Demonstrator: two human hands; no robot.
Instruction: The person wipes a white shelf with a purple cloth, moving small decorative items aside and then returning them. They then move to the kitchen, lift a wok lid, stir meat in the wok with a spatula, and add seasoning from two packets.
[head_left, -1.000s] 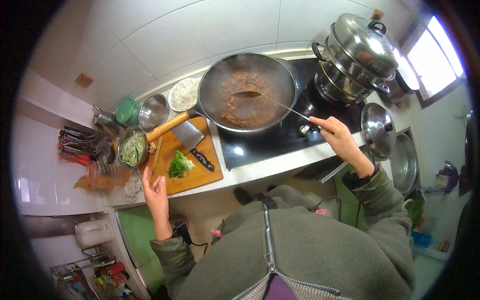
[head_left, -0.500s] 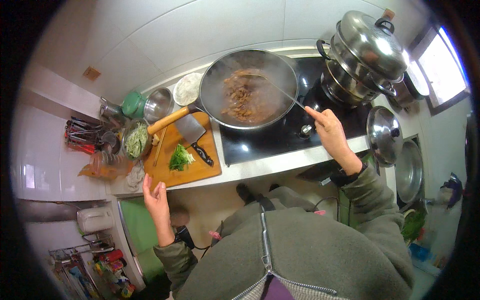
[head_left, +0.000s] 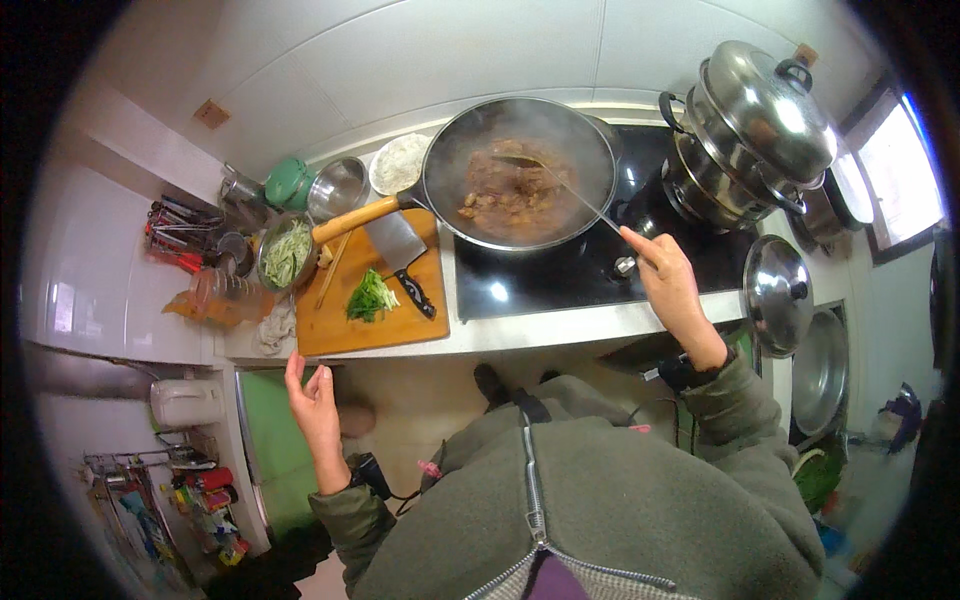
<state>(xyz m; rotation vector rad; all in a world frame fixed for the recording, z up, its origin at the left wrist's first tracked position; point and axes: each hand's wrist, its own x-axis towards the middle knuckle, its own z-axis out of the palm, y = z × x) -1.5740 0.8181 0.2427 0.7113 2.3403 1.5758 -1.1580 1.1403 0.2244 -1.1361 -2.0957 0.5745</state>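
Observation:
My right hand [head_left: 668, 280] is closed around the end of a long thin metal handle, index finger stretched along it. This ladle [head_left: 575, 190] reaches into a steaming wok [head_left: 432, 205], its head resting among browned, sauced pieces of food [head_left: 510, 205]. The wok sits on the black glass hob, its wooden handle [head_left: 355, 218] pointing left over the cutting board. My left hand [head_left: 316, 405] hovers empty in front of the counter edge, fingers extended and thumb apart. Nearest to it is the wooden cutting board [head_left: 420, 335], bearing a cleaver [head_left: 395, 245] and chopped greens [head_left: 370, 297].
Left of the board stand a bowl of shredded green vegetable [head_left: 288, 253], a steel bowl [head_left: 338, 188] and a white heaped plate [head_left: 400, 165]. A tall lidded steamer pot [head_left: 750, 130] occupies the hob's right side. A pan lid [head_left: 778, 295] lies at the counter's right edge.
The ladle's head has shifted slightly within the wok and the food lies differently. My right hand keeps its grip; my left stays open in place. The whole view has turned a little.

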